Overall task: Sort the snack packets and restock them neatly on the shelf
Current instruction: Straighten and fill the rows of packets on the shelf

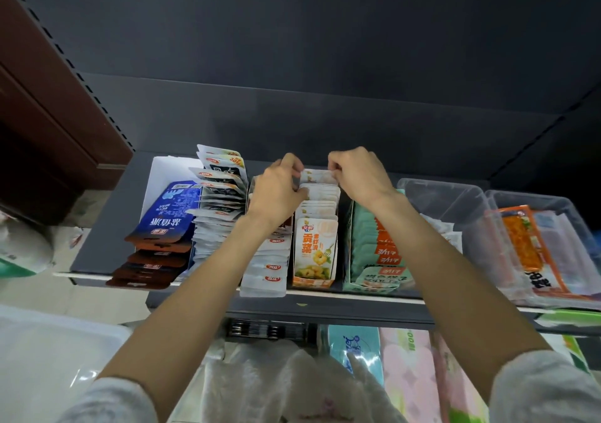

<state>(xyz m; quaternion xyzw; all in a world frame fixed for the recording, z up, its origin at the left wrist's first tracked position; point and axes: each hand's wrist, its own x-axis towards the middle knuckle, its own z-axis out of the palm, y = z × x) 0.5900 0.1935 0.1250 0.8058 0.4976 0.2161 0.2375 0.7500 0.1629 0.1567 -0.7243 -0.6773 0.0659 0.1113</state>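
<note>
A row of white and yellow snack packets point(314, 247) stands upright in the middle of the grey shelf point(97, 243). At the back of this row, my left hand point(279, 191) and my right hand point(359, 175) both pinch the top edge of the rearmost packet point(317, 177), one at each corner. To the left stand a row of white packets with red logos point(266, 269) and a leaning stack of white and black packets point(218, 204). Blue and brown packets point(162, 227) lie in a white box at the far left.
A green box of orange and green packets point(377, 253) stands right of the middle row. Two clear plastic bins point(455, 195) hold orange packets point(527, 247) at the far right. Tissue packs point(406, 367) sit on the lower shelf. A white bin point(48, 351) is at the bottom left.
</note>
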